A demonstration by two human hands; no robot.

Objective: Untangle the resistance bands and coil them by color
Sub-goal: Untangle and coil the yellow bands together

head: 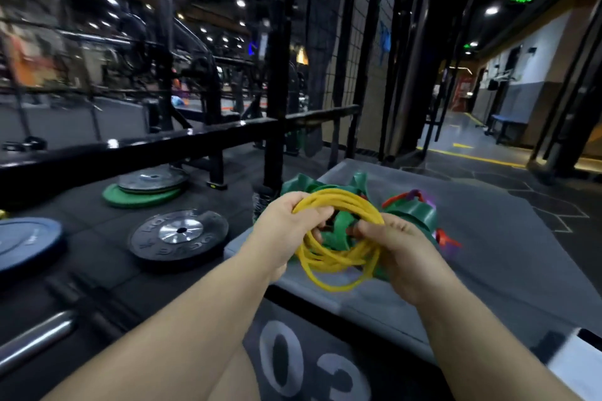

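Gym interior, head view: black weight plates (179,234) lie at left and a grey padded bench (505,254) stands at centre. A coil of thin yellow rubber band (338,257) hangs over the bench's near edge, its loop facing the camera. It sits between the left hand (286,225) and right hand (400,251), neither nearer. Both hands' fingers (321,212) are curled round its strands. Tangled flat green bands (420,213) lie just beyond.

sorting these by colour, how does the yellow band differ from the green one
The yellow band is thin and cord-like; the green band is wide and flat. The yellow band is gathered in round loops; the green band lies crumpled. The left hand and right hand grip the yellow band; the green band sits on the grey mat, tangled with a red band and a purple band. Both are flexible.
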